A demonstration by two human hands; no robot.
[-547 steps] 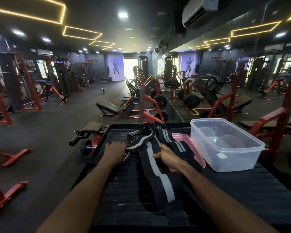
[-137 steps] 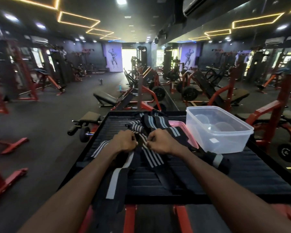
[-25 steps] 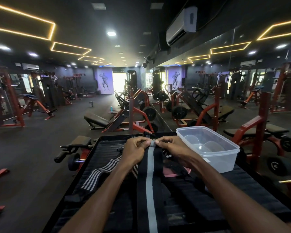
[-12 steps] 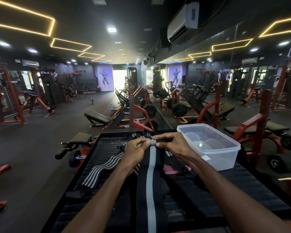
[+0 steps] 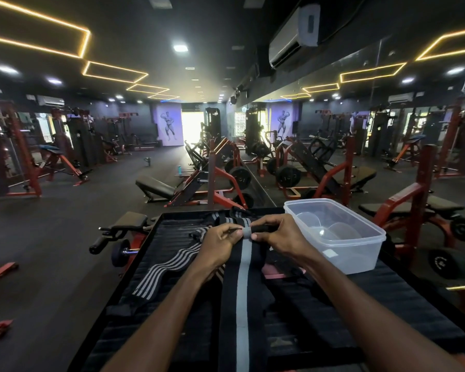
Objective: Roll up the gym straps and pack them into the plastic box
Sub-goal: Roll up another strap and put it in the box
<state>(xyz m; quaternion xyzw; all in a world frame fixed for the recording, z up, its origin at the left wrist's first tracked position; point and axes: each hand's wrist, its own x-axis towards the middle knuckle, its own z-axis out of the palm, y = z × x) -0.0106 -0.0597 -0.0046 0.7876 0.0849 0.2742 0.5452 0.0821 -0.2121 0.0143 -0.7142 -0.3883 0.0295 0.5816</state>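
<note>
On the padded bench: ribbed black surface [image 5: 360, 299], dark gym machines behind.
Strap: black woven band [image 5: 242, 291] with one grey stripe — far end curled into a small roll.
Hands: left hand [image 5: 220, 244] and right hand [image 5: 277, 234] both pinch that roll.
Box: clear plastic box [image 5: 360, 253], rounded rectangle — right of the hands.
Other strap: striped strap [image 5: 167, 269] lying left.

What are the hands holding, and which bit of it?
Both the left hand and right hand pinch the rolled far end of the black strap with one grey stripe.
</note>
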